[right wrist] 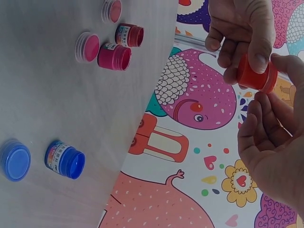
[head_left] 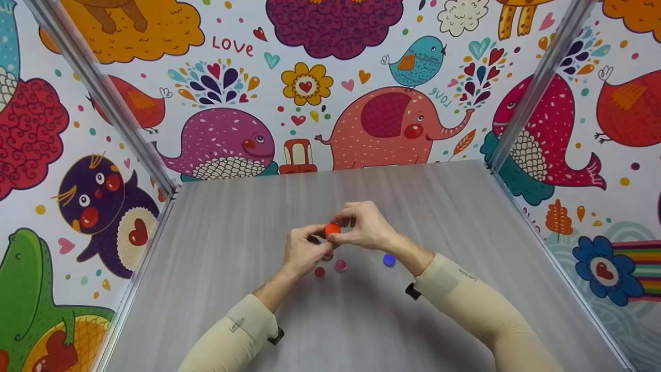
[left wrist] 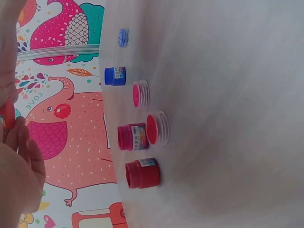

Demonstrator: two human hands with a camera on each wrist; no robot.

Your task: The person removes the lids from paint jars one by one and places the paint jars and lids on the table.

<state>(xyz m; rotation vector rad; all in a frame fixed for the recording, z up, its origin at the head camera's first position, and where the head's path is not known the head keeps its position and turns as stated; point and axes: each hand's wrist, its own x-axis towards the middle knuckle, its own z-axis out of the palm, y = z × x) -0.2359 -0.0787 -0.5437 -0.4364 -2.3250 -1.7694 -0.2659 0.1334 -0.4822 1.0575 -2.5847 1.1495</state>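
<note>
Holding the small orange plastic paint pot (head_left: 332, 229) above the grey table (head_left: 217, 289), we pinch it between both hands: left hand (head_left: 304, 250) fingers curled round the body, right hand (head_left: 364, 226) fingertips at its cap. We judge the cap is being twisted; next calls for a firm counter-turn.

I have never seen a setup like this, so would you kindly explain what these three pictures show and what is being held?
No machine here: a person works with bare hands. The top picture comes from a camera on the head; the other two from cameras on each wrist, hence tilted. The left hand and right hand together hold a small orange paint pot above a grey table. On the table stand an open blue pot beside its blue lid, a magenta pot, a red pot, and two lids lying upside down.
</note>
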